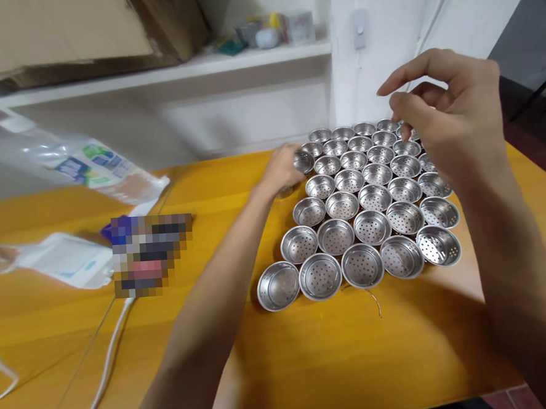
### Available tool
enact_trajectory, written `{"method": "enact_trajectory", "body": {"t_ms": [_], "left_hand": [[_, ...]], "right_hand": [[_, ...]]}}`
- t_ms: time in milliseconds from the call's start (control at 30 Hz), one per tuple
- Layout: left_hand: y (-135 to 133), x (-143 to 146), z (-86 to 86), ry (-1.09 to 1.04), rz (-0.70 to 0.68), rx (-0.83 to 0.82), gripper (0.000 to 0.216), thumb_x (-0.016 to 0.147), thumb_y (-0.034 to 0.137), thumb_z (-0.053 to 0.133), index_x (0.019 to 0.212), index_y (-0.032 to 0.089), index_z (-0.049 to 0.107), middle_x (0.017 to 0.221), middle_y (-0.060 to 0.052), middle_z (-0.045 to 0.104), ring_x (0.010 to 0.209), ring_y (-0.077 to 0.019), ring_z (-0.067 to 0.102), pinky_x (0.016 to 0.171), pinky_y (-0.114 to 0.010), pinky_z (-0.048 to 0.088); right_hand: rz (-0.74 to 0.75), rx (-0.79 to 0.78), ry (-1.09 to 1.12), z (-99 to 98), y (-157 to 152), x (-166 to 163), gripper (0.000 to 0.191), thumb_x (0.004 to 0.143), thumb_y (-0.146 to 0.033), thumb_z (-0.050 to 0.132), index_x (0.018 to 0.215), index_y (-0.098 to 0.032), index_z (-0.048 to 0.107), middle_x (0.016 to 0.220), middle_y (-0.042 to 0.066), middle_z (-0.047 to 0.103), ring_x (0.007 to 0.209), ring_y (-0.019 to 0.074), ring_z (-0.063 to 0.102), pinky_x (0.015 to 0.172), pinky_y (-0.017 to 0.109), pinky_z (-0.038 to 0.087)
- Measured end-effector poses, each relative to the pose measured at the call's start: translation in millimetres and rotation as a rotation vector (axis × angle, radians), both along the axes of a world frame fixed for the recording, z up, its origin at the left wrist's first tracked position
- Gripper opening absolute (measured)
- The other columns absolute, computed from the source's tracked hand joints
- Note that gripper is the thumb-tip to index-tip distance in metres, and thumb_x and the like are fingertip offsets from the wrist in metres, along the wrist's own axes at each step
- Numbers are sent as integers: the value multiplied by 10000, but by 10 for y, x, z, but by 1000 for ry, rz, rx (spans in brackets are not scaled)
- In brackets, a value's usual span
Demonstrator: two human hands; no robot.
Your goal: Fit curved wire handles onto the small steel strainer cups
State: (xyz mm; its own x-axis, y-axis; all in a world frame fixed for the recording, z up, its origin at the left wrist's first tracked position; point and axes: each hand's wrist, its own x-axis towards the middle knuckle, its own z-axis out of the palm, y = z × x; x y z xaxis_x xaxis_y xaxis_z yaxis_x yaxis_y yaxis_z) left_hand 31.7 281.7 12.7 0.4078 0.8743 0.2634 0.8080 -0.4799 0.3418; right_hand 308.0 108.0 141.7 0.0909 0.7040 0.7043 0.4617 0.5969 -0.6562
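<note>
Several small round metal cups with perforated bottoms, like strainer baskets [363, 265], stand in close rows with their mouths up. At the left edge of the rows, toward the back, my left hand [282, 167] is closed around one tilted cup [303, 161]; its fingertips are partly hidden. Above the right rear of the rows, my right hand [451, 98] is raised with bent fingers. Its thumb and index finger are apart, and I see nothing held between them. My right hand and forearm cover some cups on that side.
A thin wire [375, 302] lies by the front row on the yellow table [338, 355]. To the left are a clear plastic bottle [104, 168], a white device [68, 260], a white cable [107, 356] and a blurred-out item. Behind, a shelf [246, 61] carries a cardboard box [59, 32].
</note>
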Motion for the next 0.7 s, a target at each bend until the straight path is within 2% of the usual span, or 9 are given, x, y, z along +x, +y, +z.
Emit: {"method": "enact_trajectory", "body": {"t_ms": [200,300,400,467,533,633,700], "left_hand": [[-50,41,-73,-27,-19,-19,604,704,214,820,1303,193,741,1390,-149,760,1362,-435,671,1220,-548,530],[-48,-28,-17,-34,-35,-73,779,688,233,872,1437,154,674,1515,-183,694,1449,-446,610,1291,-564,466],[-103,-226,81,-38,-26,-86,1039,692,268,916,1629,89,504,1694,-241,539,1579,-475,474,1366,-607,349],[-206,-390,102,-46,-2,-48,1033,774,304,873,1688,99,439,1734,-233,499,1615,-460,421,1385,-620,297],[-361,-535,53,-35,19,-32,924,854,373,819,1679,135,477,1701,-210,542,1608,-456,418,1384,-639,278],[-628,-688,-118,-6,21,-71,709,924,500,753,1552,193,637,1621,-186,606,1596,-479,412,1369,-672,275],[-785,-764,-233,-24,27,-83,546,957,516,702,1407,209,733,1590,-174,615,1586,-463,427,1365,-644,301]], "right_hand": [[-20,-63,-40,-8,-10,-67,220,903,-20,755,894,-233,810,782,27,680,743,178,636,753,340,498],[-18,-81,-108,32,-41,-91,253,881,19,708,897,-210,813,772,14,687,743,159,629,777,327,496],[75,-154,-312,90,-182,-144,229,906,-17,679,908,-201,814,820,12,747,716,143,627,724,308,470],[174,-211,-526,71,-401,-236,225,921,-45,676,916,-217,821,802,3,762,661,141,612,679,305,451],[271,-238,-783,-48,-745,-380,239,884,-29,682,871,-225,818,765,5,759,597,140,582,641,306,441],[340,-228,-1201,-440,-1410,-622,249,771,10,702,819,-202,822,803,79,787,615,186,636,567,304,454],[85,-200,-1393,-763,-1817,-728,219,726,18,689,785,-129,839,778,181,780,557,219,637,456,307,425]]}}
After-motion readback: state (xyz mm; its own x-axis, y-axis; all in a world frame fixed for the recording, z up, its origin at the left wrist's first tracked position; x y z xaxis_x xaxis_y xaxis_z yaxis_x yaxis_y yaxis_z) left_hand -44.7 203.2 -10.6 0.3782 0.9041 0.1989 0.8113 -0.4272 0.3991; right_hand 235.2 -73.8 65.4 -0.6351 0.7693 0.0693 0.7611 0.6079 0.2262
